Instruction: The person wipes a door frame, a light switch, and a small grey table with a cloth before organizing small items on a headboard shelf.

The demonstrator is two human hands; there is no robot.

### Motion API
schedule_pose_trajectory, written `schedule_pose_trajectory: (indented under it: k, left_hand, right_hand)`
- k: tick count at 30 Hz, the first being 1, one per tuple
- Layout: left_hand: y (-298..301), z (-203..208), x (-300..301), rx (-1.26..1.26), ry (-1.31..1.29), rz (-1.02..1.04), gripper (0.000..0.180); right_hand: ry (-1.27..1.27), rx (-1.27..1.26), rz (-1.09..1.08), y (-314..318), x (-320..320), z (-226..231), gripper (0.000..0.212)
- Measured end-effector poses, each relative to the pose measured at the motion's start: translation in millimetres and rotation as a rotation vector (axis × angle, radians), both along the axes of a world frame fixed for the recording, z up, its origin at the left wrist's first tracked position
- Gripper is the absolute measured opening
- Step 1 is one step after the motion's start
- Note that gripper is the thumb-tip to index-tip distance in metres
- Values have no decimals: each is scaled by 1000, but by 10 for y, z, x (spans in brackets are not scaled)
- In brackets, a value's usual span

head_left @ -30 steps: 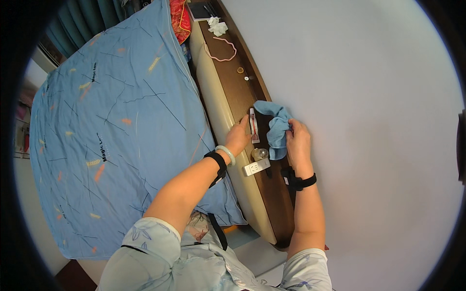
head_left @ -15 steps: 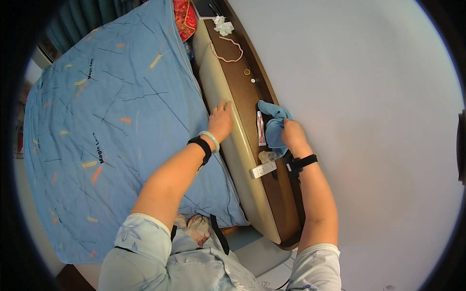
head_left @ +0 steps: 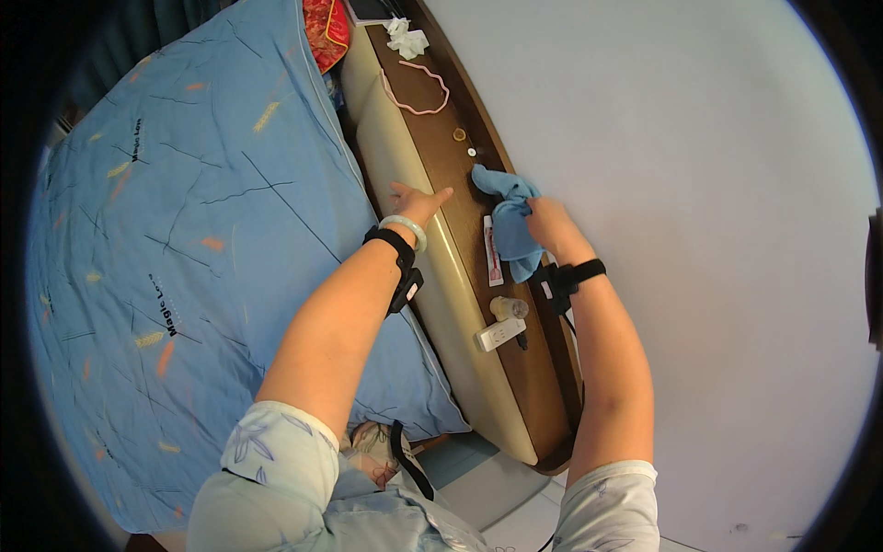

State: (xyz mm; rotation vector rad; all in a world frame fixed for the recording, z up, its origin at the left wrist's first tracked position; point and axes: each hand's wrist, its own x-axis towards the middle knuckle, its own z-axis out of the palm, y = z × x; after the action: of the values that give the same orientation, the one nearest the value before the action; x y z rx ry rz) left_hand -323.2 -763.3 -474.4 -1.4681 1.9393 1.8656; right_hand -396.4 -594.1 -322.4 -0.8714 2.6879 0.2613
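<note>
My right hand is closed on a bunched blue cloth, which hangs down over the brown wooden ledge of the headboard. Beside the cloth lies a white and red tube. My left hand is at the cream padded top of the headboard, fingers spread and nothing in it. Whether its palm touches the padding I cannot tell. Nearer to me on the ledge are a small clear jar and a white power strip.
Farther along the ledge lie a small yellowish ring, a white cap-like disc, a pink wavy band and crumpled tissues. A bed with a blue printed cover fills the left. A pale wall rises on the right.
My left hand has turned, its fingers now spread where they lay along the padding before. My right hand still grips the cloth, which has shifted slightly. The whole view has moved a little.
</note>
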Motion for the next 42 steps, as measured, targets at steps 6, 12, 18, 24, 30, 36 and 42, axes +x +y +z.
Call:
schedule_pose_trajectory:
  k: [6, 12, 18, 24, 30, 36, 42]
  left_hand:
    - [-32, 113, -122, 127, -43, 88, 115]
    - [-110, 297, -99, 290, 2, 163, 115]
    - [-66, 143, -178, 319, 71, 194, 121]
    - [-144, -97, -211, 250, 61, 220, 119]
    - [-125, -26, -219, 319, 82, 247, 123]
    - [-157, -54, -232, 337, 9, 182, 130]
    - [-132, -48, -217, 366, 55, 286, 106]
  right_hand:
    - [44, -2, 65, -353, -322, -23, 22]
    - [21, -38, 10, -787, -459, 44, 20]
    - [34, -73, 19, -1033, -595, 78, 20]
    - [18, -109, -11, -1251, -690, 41, 22]
    - [23, -187, -27, -1320, -773, 36, 22]
    - [81, -260, 34, -1286, -797, -84, 23]
    - [130, -326, -89, -1144, -552, -81, 29]
